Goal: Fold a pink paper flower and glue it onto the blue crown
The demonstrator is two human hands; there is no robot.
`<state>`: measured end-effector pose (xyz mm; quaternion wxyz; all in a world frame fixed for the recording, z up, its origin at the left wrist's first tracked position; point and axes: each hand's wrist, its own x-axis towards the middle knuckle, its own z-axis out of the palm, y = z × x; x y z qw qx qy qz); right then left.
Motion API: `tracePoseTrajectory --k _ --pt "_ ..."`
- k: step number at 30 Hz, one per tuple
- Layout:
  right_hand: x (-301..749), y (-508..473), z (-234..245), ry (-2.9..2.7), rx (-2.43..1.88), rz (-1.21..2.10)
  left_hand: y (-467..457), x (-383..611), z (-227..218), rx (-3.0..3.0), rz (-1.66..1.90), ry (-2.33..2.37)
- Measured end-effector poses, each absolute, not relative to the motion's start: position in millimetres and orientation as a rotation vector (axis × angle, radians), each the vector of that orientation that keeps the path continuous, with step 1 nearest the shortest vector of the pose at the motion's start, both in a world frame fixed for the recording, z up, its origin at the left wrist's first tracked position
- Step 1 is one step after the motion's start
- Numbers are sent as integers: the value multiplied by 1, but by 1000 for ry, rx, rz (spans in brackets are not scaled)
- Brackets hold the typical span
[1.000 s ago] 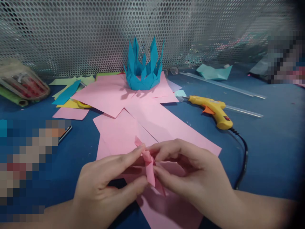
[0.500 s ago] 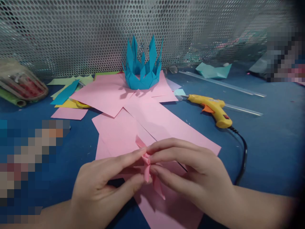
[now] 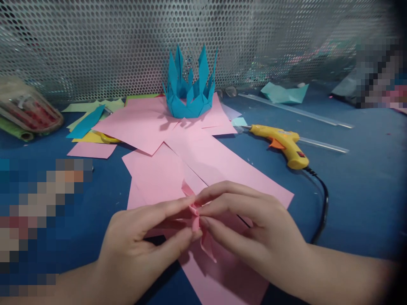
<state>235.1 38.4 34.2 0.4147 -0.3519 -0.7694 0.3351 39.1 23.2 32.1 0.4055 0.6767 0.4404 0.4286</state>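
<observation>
Between my fingertips is a small folded pink paper piece (image 3: 196,220) with pointed ends sticking up and down. My left hand (image 3: 140,245) pinches it from the left, thumb low and index finger high. From the right, my right hand (image 3: 254,228) grips its middle with thumb and fingers. Part of the folded paper is hidden behind the fingers. Beneath both hands lie pink paper sheets (image 3: 222,156). A blue folded-paper crown (image 3: 189,106) with tall points stands upright on the sheets farther back.
A yellow glue gun (image 3: 282,144) with a black cord lies at right, near clear glue sticks (image 3: 295,109) and a teal folded paper (image 3: 285,93). Coloured paper scraps (image 3: 87,120) and a plastic jar (image 3: 30,106) are at left. A perforated metal panel (image 3: 127,46) stands behind.
My left thumb has shifted slightly up against the folded pink paper, and its lower tip has turned a little. Both hands keep their hold. The view has moved very slightly.
</observation>
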Motion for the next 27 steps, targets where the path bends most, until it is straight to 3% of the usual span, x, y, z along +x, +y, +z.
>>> tracePoseTrajectory --k 9,17,27 --pt "233 37 34 -1865 -950 947 24 45 35 1468 1050 1114" --pt "230 40 31 -1859 -982 975 26 42 32 1627 1087 1150" --pt "237 37 34 -2022 -882 678 30 39 35 1790 1059 1061"
